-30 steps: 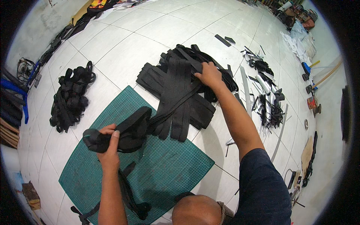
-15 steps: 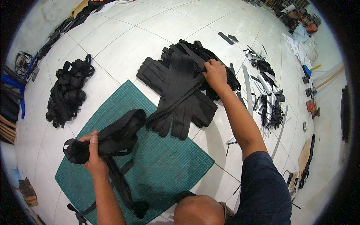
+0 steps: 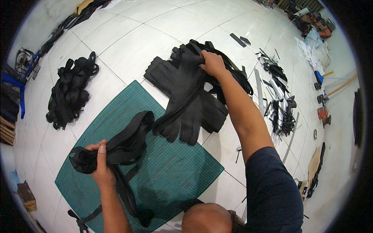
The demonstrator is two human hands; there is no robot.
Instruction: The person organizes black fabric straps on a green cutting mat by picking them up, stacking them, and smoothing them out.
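Note:
My left hand point(image 3: 101, 165) is closed round a looped bundle of black webbing strap point(image 3: 130, 143), its thumb on top. The bundle hangs over the green cutting mat point(image 3: 178, 167), and strap lengths trail from it toward the near edge. Farther off, a crossed pile of flat black straps point(image 3: 190, 89) lies on the tiles and overlaps the mat's far edge. At the pile's far end, my right hand point(image 3: 213, 65) has its fingers bent onto the upper straps. The fingertips are partly hidden, but they appear to pinch a strap end.
A heap of coiled black straps point(image 3: 72, 91) lies on the floor at the left. To the right are black and white offcuts point(image 3: 279, 101) and a long grey strip point(image 3: 259, 91). Two short dark pieces point(image 3: 237, 40) lie beyond the pile. Bags and clutter point(image 3: 311, 35) line the right wall.
My right hand has moved left and slightly away along the pile's far end, and the upper strap has shifted with it. My left hand has moved slightly right with its bundle.

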